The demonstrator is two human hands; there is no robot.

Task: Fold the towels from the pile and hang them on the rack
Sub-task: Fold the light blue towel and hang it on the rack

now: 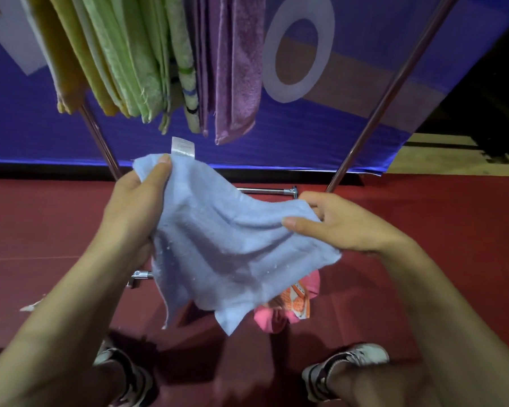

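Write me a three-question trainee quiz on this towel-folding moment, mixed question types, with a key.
1. True or false: the light blue towel is already hanging on the rack.
2. Multiple choice: which hand pinches the towel corner next to the white care label? A) the left hand B) the right hand C) neither
3. Fill in: below the held towel, on the red floor, lies a ____ towel with an orange pattern.

Key:
1. False: both hands hold it in the air, in front of the purple towel and green towels hung above.
2. A
3. pink
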